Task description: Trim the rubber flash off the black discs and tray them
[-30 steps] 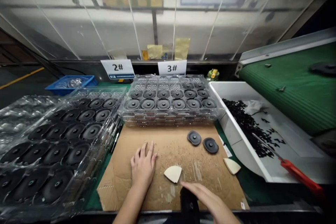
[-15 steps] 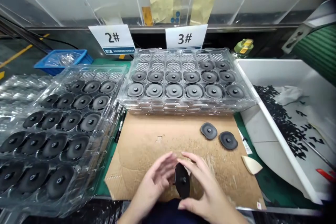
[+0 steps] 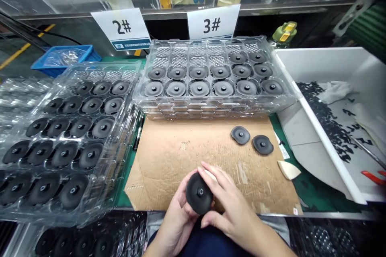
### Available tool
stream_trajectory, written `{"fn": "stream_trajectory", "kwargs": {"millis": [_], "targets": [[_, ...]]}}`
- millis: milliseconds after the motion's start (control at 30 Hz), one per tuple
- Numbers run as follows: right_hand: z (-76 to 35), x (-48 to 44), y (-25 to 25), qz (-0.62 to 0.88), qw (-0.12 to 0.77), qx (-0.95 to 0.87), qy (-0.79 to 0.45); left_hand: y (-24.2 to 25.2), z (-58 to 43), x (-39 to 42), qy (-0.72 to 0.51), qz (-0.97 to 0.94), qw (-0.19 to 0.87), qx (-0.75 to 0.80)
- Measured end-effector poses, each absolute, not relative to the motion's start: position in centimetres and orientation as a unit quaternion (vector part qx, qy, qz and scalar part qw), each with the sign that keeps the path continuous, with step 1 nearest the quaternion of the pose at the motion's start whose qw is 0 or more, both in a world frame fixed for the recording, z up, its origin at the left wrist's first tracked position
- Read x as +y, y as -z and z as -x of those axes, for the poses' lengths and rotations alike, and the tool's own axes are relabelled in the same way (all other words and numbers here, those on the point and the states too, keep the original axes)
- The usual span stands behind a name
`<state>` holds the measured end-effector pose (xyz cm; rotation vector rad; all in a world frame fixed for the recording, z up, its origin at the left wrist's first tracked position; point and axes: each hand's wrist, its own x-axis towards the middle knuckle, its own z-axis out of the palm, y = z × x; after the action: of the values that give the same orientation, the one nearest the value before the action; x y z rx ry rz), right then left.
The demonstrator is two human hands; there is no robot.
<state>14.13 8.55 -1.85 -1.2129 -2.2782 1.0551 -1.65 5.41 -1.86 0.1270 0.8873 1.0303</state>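
Note:
A black rounded disc (image 3: 199, 193) with a small raised hub is held tilted above the front of the cardboard sheet (image 3: 169, 160), its hub side facing me. My left hand (image 3: 178, 213) cradles it from the left and below, with the fingers partly hidden behind it. On the other side, my right hand (image 3: 230, 204) has its fingers along the disc's upper right edge and its thumb near the lower right edge. A small pale patch shows under the right fingers; I cannot make out what it is. Two similar black discs (image 3: 240, 135) lie on the cardboard to the right.
Behind the cardboard stands a stack of clear trays (image 3: 211, 102) holding black discs. Another clear tray (image 3: 119, 136) with discs is at left. A white bin (image 3: 319, 132) with small black pieces borders the right, near a cream wedge (image 3: 288, 170). A blue basket (image 3: 54, 70) sits back left.
The disc has turned from nearly edge-on to face me, and moved slightly left and up. My hands have closed in around it. The camera view has tipped downward.

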Motion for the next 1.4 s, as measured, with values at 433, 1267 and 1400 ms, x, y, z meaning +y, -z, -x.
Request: {"fn": "stream_trajectory", "kwargs": {"millis": [433, 1267, 1400], "targets": [[-15.5, 9.9, 7.6, 0.535, 0.200, -0.783, -0.246, 1.1, 2.8, 6.4, -0.578, -0.027, 0.717, 0.390], [-13.0, 10.2, -4.7, 0.402, 0.330, -0.766, -0.377, 0.0, 0.9, 7.0, -0.512, -0.124, 0.740, 0.419], [-13.0, 9.5, -4.9, 0.379, 0.337, -0.751, -0.422, -0.7, 1.3, 7.1, -0.496, -0.115, 0.750, 0.422]]}}
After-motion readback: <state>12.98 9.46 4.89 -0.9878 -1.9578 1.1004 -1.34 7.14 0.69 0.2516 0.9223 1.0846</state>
